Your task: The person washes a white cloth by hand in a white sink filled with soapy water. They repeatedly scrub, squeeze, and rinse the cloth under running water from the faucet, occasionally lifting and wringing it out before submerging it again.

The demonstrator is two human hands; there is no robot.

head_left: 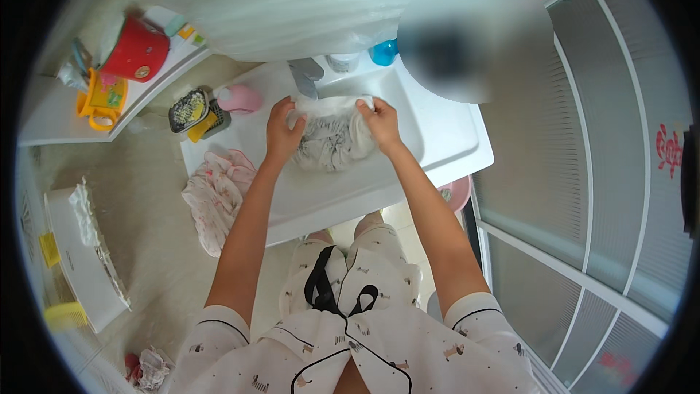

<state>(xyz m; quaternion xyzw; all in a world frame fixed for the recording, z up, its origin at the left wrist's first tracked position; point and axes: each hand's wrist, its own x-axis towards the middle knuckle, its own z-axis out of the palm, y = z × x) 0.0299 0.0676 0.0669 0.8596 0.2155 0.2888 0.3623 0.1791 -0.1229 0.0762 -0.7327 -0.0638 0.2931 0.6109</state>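
Over the white sink (292,208) I hold up a wet, pale piece of clothing (332,142) by its two upper corners. My left hand (284,131) pinches its left end, and my right hand (380,124) pinches the right end with the thumb on top. Gathered folds of the cloth hang down into the basin. Just behind the cloth stands a grey tap (306,76), its lower part partly hidden. Left of my left forearm, a pink-patterned white cloth (219,193) is bunched over the sink's edge.
A pink bottle (240,98), a soap dish (189,109) and a yellow sponge (202,128) sit at the sink's left corner. Behind the basin is a blue bottle (384,52). A shelf at upper left bears a red bucket (138,49). Ribbed sliding panels (532,153) stand at right.
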